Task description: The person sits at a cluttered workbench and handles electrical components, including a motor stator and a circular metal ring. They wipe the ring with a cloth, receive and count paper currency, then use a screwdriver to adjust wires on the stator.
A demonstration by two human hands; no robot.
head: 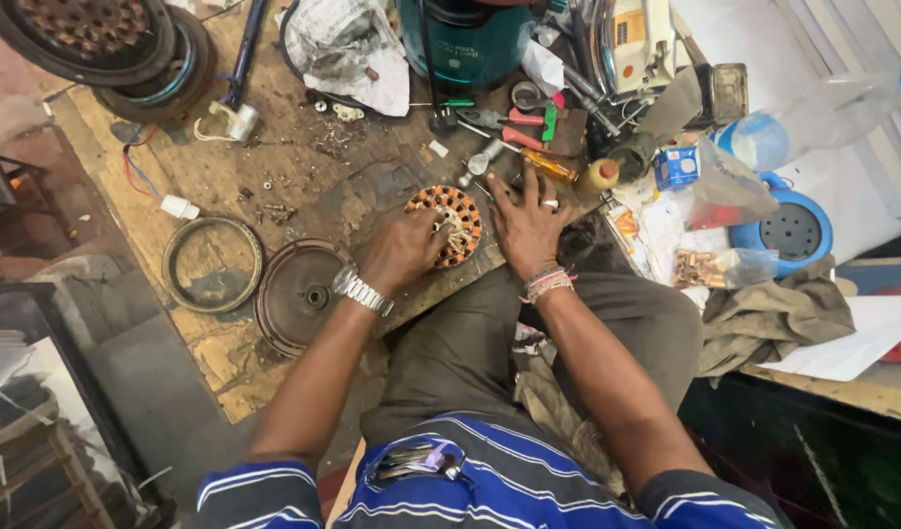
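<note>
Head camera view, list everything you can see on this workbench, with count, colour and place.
wound stator: one, copper and orange, bench centre, under both hands
round metal cover: one, rusty brown, left of the stator
metal ring: one, grey-green, far left
screwdriver: one, amber handle, above the right hand
pliers: one, red handles, top centre
plastic bottle: one, clear with blue cap, top right
cloth: one, olive, right
left hand: on the stator, steel watch at the wrist
right hand: flat beside the stator, ring and thread bands
</note>
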